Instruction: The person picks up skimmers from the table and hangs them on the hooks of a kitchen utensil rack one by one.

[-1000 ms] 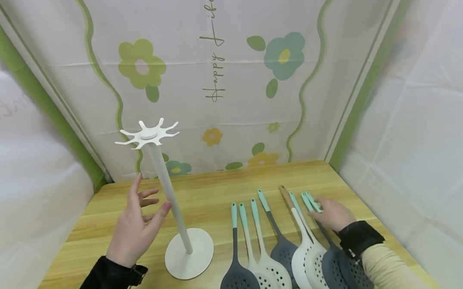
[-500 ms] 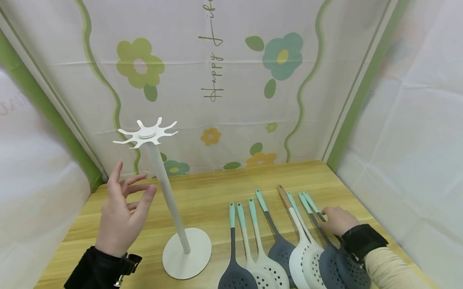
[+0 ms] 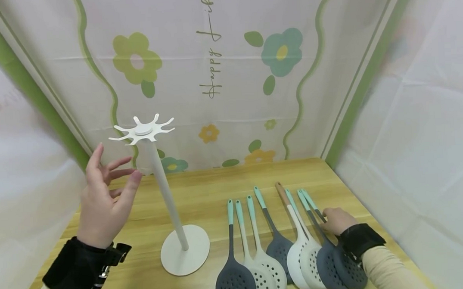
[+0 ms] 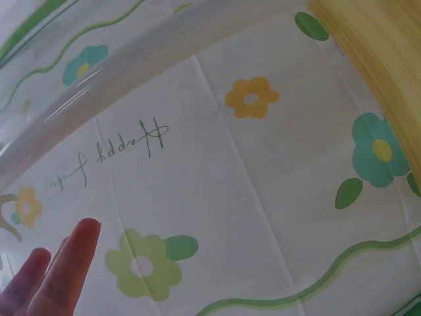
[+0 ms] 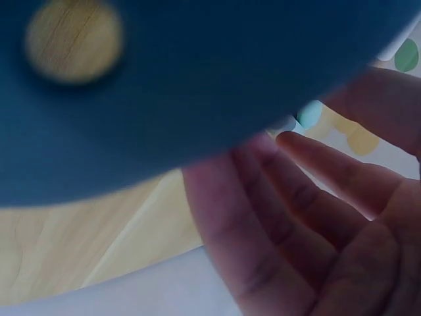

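A white utensil stand (image 3: 166, 197) with a star-shaped hook top (image 3: 141, 130) and a round base (image 3: 185, 250) stands on the wooden table (image 3: 214, 184). My left hand (image 3: 116, 172) is raised just left of the pole, fingers spread, holding nothing; its fingers (image 4: 69, 266) show against the backdrop. Several slotted skimmers lie side by side at the front right. My right hand (image 3: 332, 218) curls over the handle of the rightmost grey skimmer (image 3: 351, 272). In the right wrist view that skimmer's dark head (image 5: 197, 79) fills the top above my right hand (image 5: 296, 217).
The other skimmers, grey (image 3: 234, 284) and white (image 3: 266, 272), have mint handles; one has a wooden handle (image 3: 283, 193). A flowered cloth backdrop (image 3: 213, 76) closes the back, and white sheets close both sides. Bare table lies behind the skimmers.
My left hand let go of the stand's pole and rose up and to the left. My right hand slid back along the skimmer handles toward me.
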`<state>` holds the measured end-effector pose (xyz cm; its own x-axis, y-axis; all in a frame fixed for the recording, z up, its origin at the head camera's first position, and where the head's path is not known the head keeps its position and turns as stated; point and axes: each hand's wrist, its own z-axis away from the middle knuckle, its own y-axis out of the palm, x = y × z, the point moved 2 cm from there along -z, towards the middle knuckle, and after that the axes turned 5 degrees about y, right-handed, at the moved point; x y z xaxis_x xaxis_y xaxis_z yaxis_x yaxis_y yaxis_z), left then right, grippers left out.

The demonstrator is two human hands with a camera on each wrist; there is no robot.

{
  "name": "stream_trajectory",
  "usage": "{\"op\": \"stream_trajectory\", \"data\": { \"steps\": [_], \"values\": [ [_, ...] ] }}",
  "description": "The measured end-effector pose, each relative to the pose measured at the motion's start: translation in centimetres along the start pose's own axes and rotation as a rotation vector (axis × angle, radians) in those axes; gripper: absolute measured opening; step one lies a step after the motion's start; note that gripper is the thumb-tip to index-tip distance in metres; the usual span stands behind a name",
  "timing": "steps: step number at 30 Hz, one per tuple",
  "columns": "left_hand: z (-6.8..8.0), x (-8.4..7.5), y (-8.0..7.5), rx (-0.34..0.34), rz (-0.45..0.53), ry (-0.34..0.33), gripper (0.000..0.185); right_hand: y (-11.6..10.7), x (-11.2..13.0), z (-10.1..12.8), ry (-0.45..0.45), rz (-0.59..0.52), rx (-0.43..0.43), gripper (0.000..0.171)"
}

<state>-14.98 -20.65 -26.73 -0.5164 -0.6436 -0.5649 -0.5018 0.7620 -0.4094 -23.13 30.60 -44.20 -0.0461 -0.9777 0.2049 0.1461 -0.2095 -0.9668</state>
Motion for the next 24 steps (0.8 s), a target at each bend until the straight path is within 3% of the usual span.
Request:
{"op": "stream_trajectory", "data": {
  "steps": [9,17,24],
  "values": [
    [-1.3,-1.3,-0.5,-0.044,0.046,-0.021,0.078,-0.1,0.0,0.1,0.013,-0.003,0.023,0.038],
    [-2.4,-2.6,-0.4,-0.087,0.130,0.046,0.073,0.0,0.0,0.1,0.023,-0.009,0.019,0.038],
    [-3.1,-3.0,-0.1,-0.102,0.096,0.109,0.065,-0.7,0.5,0.1,0.021,-0.028,0.013,0.038]
  ]
}}
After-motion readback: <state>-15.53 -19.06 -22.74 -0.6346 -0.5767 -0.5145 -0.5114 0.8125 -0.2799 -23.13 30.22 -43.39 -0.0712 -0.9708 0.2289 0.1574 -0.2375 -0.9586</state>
